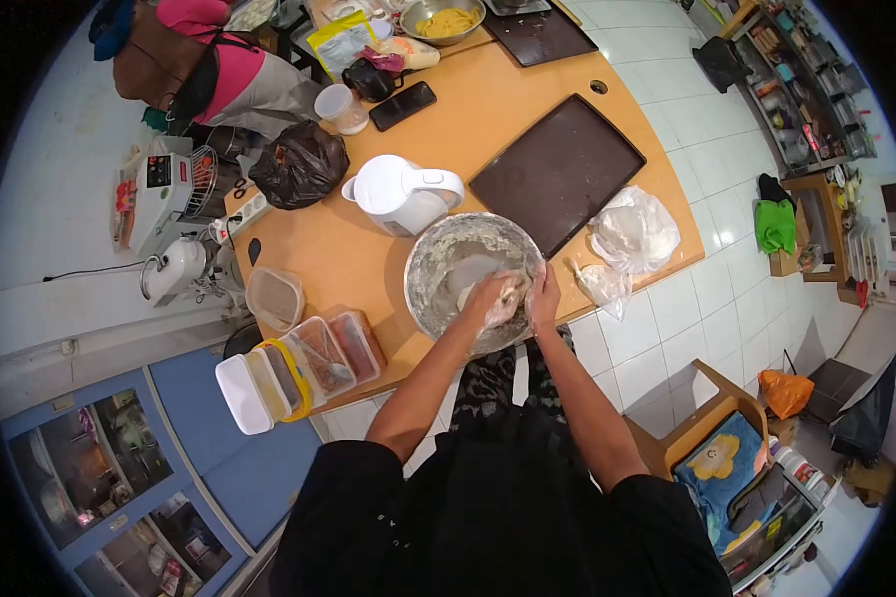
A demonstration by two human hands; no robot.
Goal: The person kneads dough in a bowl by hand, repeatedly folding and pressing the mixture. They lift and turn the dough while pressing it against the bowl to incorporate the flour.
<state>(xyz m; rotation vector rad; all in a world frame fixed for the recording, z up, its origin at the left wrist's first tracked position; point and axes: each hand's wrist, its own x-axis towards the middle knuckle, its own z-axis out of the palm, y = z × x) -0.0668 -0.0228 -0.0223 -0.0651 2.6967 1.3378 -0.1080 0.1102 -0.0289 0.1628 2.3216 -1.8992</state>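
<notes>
- Head view: one metal bowl [446, 261], one white kettle [404, 195] just behind it, and two dark trays, the nearer [558, 169] behind-right of the bowl.
- The dough [470, 289] lies inside the bowl. The left hand [494, 298] curls around it, and the right hand [545, 298] clasps the bowl's right rim.
- The bowl sits at the table's [353, 261] near edge, with bare tabletop to the bowl's left.

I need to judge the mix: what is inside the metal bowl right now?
Pale dough smears coat the bowl wall, and the left hand presses into a dough lump. The right hand rests on the rim. What lies under the hands is hidden.
</notes>
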